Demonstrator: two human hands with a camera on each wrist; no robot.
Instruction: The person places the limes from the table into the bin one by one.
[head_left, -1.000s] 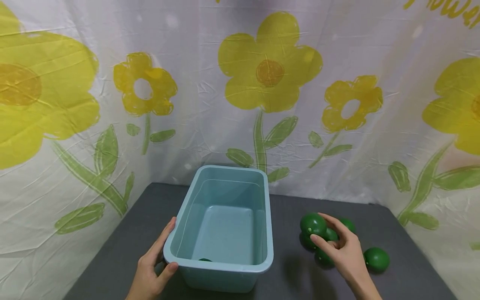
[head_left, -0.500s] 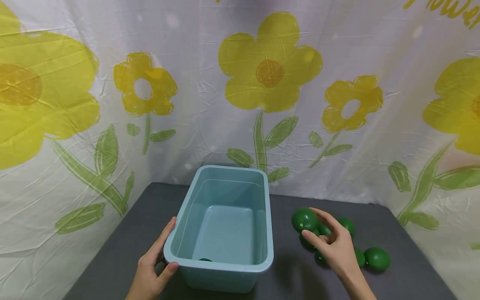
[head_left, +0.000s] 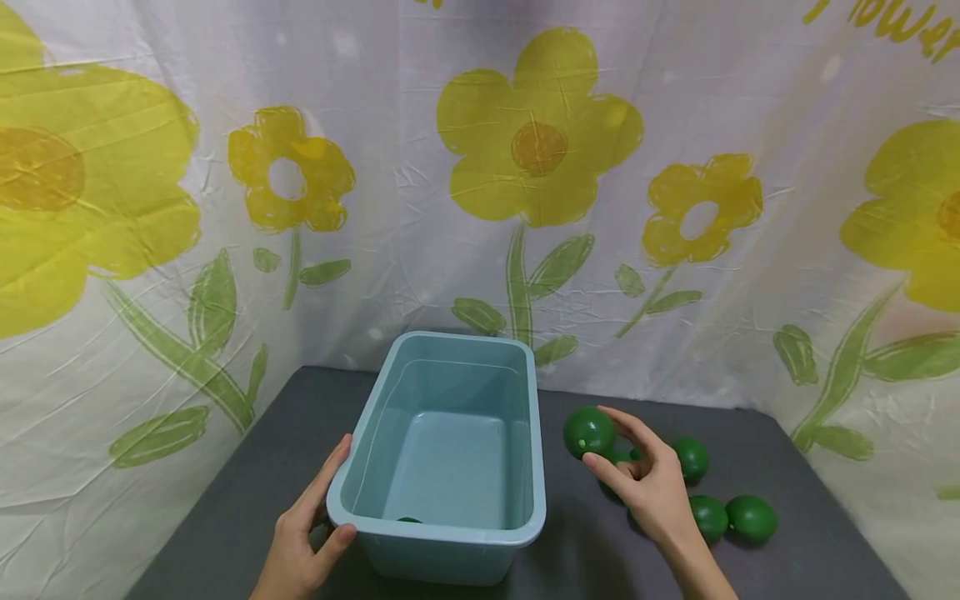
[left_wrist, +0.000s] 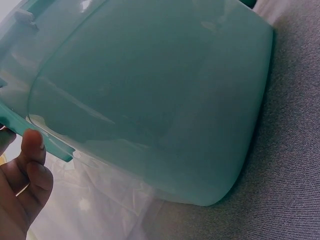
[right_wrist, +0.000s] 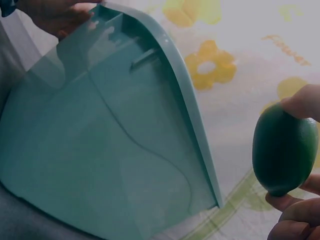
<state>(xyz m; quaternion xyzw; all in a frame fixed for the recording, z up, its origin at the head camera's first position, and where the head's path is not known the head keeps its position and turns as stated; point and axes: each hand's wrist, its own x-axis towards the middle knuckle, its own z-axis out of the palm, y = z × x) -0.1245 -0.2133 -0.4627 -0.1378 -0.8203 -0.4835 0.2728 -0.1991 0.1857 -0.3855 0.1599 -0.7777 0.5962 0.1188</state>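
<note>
Lime (head_left: 587, 428) pinched in right hand (head_left: 654, 485)
Plastic tub (head_left: 442, 560) at its nine o'clock; left hand (head_left: 298, 542), fingers apart, touches the tub's seven-o'clock corner.

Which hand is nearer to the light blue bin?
Left. The left hand touches the light blue bin at its near left corner, by the rim. The right hand is apart from it, off its right side, holding a green fruit.

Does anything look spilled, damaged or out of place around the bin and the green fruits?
Nothing stands out. The blue bin stands upright, the left hand at its near corner. The right hand pinches one green fruit; the loose fruits show no visible damage. Only the flowered backdrop is creased.
</note>
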